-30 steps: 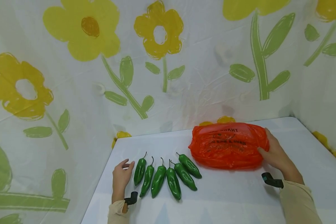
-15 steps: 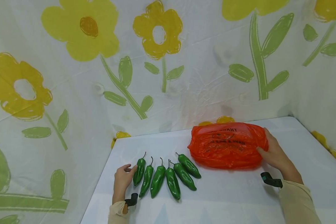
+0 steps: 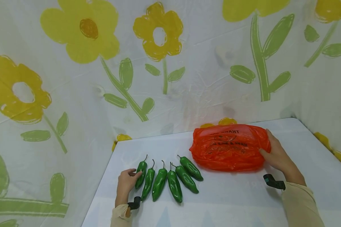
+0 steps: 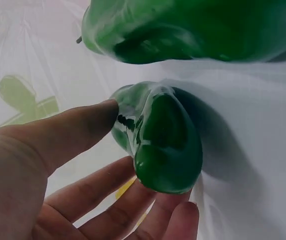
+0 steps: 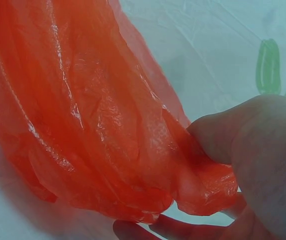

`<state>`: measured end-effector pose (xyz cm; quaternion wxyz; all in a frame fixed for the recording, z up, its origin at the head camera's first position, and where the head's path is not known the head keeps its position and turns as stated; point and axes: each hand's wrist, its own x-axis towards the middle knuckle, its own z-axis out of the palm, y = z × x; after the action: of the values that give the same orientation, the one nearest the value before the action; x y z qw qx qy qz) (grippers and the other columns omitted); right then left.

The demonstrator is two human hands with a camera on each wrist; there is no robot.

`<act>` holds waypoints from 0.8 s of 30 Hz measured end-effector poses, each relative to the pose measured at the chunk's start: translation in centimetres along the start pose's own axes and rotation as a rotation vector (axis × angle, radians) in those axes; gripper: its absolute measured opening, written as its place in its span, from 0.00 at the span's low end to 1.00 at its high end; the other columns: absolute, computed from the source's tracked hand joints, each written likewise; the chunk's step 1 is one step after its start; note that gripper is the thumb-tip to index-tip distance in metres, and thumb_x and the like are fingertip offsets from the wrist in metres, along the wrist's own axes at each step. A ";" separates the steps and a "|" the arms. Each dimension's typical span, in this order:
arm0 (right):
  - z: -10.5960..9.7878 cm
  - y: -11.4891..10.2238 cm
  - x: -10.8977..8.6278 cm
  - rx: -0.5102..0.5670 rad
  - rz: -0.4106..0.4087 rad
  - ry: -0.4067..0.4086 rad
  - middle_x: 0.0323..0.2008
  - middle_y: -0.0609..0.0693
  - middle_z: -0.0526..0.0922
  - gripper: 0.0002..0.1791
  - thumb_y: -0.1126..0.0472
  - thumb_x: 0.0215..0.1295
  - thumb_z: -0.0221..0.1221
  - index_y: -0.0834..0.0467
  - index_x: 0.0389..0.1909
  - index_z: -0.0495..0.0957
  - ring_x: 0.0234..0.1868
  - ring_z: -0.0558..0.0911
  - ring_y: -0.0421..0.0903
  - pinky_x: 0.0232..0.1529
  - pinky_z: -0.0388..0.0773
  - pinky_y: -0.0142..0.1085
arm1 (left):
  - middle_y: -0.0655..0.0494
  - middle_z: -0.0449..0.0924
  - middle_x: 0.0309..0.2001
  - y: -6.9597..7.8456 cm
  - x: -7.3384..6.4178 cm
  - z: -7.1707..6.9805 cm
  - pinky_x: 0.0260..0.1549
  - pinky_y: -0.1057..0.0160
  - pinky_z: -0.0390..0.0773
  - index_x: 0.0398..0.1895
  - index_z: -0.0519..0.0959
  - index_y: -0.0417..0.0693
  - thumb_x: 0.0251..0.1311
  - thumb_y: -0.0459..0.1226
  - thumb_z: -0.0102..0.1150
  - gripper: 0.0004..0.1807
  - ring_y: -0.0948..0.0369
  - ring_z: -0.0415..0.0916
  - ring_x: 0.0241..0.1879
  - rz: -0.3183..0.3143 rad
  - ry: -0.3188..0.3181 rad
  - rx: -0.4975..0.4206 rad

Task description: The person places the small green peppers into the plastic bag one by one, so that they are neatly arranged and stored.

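Observation:
Several glossy green chili peppers [image 3: 159, 185] lie in a fanned row on the white table, stems pointing away. At the row's left end my left hand [image 3: 127, 183] has its thumb on one side of the outermost pepper [image 4: 165, 140] and its fingers along the other, pinching it. The neighbouring pepper [image 4: 183, 30] shows close beside it in the left wrist view. Further right sits a red plastic bag [image 3: 230, 148] with dark printing, puffed and wrinkled. My right hand [image 3: 278, 156] grips its right end, where thumb and fingers bunch the thin film [image 5: 198, 180].
The white table [image 3: 230, 198] ends at a back edge just behind the red bag. Around it hangs a pale curtain [image 3: 193, 94] printed with yellow flowers and green leaves. A small black camera sits on each wrist.
My left hand has moved right to the leftmost pepper, and its thumb and fingers have closed around it. The right hand stays on the red bag.

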<state>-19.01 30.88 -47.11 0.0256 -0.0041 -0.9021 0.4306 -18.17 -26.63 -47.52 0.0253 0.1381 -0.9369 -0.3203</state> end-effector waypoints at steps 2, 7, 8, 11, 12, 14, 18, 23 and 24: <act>0.0 0.0 0.0 -0.002 -0.003 -0.001 0.80 0.76 0.36 0.52 0.70 0.71 0.53 0.67 0.80 0.25 0.77 0.44 0.79 0.66 0.56 0.76 | 0.33 0.86 0.46 0.0 0.0 0.1 0.40 0.48 0.85 0.57 0.81 0.29 0.65 0.43 0.68 0.26 0.45 0.85 0.43 -0.004 -0.004 -0.001; 0.0 -0.1 0.0 0.001 -0.013 0.000 0.79 0.77 0.36 0.52 0.70 0.70 0.53 0.68 0.80 0.25 0.77 0.44 0.80 0.66 0.55 0.76 | 0.34 0.87 0.45 0.0 0.1 0.3 0.39 0.50 0.85 0.55 0.82 0.30 0.64 0.42 0.69 0.25 0.47 0.86 0.41 0.001 0.001 0.009; 0.0 -0.1 -0.1 0.002 -0.015 0.000 0.79 0.77 0.37 0.52 0.70 0.70 0.53 0.68 0.80 0.26 0.77 0.44 0.80 0.67 0.55 0.76 | 0.33 0.87 0.45 0.0 0.1 0.3 0.39 0.50 0.85 0.55 0.82 0.29 0.64 0.42 0.69 0.25 0.46 0.86 0.41 0.004 0.004 0.011; -0.1 -0.1 -0.1 0.002 -0.017 -0.003 0.79 0.77 0.36 0.52 0.70 0.70 0.53 0.68 0.80 0.26 0.77 0.45 0.80 0.66 0.55 0.76 | 0.33 0.87 0.45 0.0 0.1 0.3 0.39 0.50 0.85 0.54 0.82 0.29 0.64 0.42 0.69 0.25 0.46 0.86 0.41 0.010 0.009 0.019; -0.1 -0.1 -0.1 0.002 -0.018 -0.005 0.79 0.77 0.36 0.52 0.70 0.70 0.53 0.68 0.80 0.25 0.77 0.45 0.80 0.66 0.55 0.76 | 0.33 0.87 0.45 0.0 0.1 0.3 0.39 0.50 0.85 0.54 0.83 0.29 0.64 0.42 0.69 0.25 0.46 0.86 0.42 0.007 0.009 0.019; -0.1 -0.1 -0.1 0.000 -0.021 -0.006 0.79 0.77 0.37 0.51 0.70 0.70 0.53 0.68 0.80 0.25 0.77 0.45 0.80 0.66 0.56 0.76 | 0.33 0.87 0.45 -0.1 0.1 0.3 0.39 0.50 0.85 0.54 0.83 0.29 0.64 0.42 0.69 0.25 0.45 0.86 0.42 0.007 0.009 0.022; -0.1 0.0 0.0 0.008 -0.022 -0.010 0.80 0.76 0.36 0.52 0.70 0.71 0.53 0.67 0.80 0.25 0.77 0.45 0.80 0.66 0.56 0.76 | 0.33 0.87 0.45 -0.1 0.1 0.2 0.38 0.51 0.86 0.54 0.83 0.30 0.64 0.42 0.69 0.25 0.46 0.86 0.41 0.010 0.007 0.017; -0.1 0.1 0.1 0.008 -0.010 -0.013 0.80 0.75 0.36 0.53 0.70 0.71 0.54 0.66 0.80 0.24 0.77 0.45 0.79 0.66 0.56 0.76 | 0.33 0.87 0.45 -0.1 0.2 -0.1 0.38 0.51 0.86 0.54 0.84 0.30 0.64 0.43 0.69 0.25 0.47 0.86 0.41 0.025 0.007 -0.006; -0.1 0.1 0.1 0.006 -0.011 -0.013 0.80 0.76 0.36 0.53 0.70 0.70 0.54 0.66 0.80 0.24 0.77 0.45 0.79 0.66 0.57 0.76 | 0.33 0.87 0.45 -0.1 0.2 -0.2 0.38 0.51 0.86 0.53 0.84 0.30 0.64 0.44 0.69 0.25 0.46 0.86 0.42 0.026 0.009 -0.012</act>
<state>-19.09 31.02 -47.15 0.0221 0.0037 -0.9011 0.4331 -18.37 -26.84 -47.45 0.0345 0.1270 -0.9365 -0.3250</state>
